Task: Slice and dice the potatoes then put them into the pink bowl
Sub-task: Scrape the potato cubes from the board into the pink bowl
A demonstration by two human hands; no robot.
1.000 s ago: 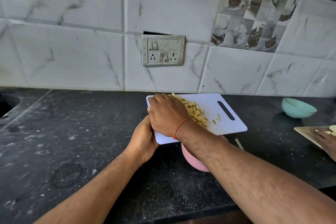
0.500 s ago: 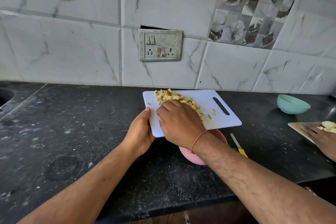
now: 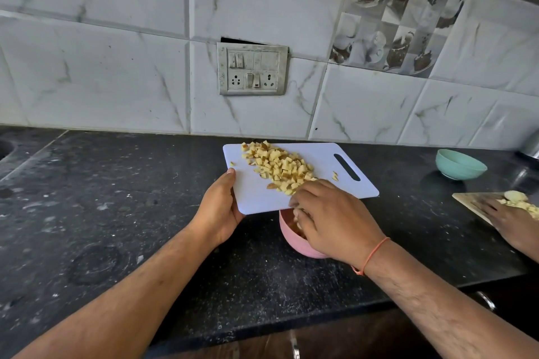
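A white cutting board (image 3: 320, 160) is held tilted above the black counter, its near edge over the pink bowl (image 3: 291, 237). A pile of diced potato (image 3: 280, 167) lies on the board. My left hand (image 3: 220, 207) grips the board's left edge, thumb on top. My right hand (image 3: 332, 218) lies at the board's near edge over the bowl, its curved fingers against the lowest potato cubes. The bowl's inside is mostly hidden by that hand.
A teal bowl (image 3: 459, 165) stands at the back right. Another person's hand (image 3: 510, 220) rests on a wooden board (image 3: 472, 201) with potato at the far right. The tiled wall carries a switch plate (image 3: 252, 68). The counter's front edge runs near my forearms.
My right hand has swept from the board's far left corner down across the potato pile to its near edge over the pink bowl. The left hand keeps its hold.
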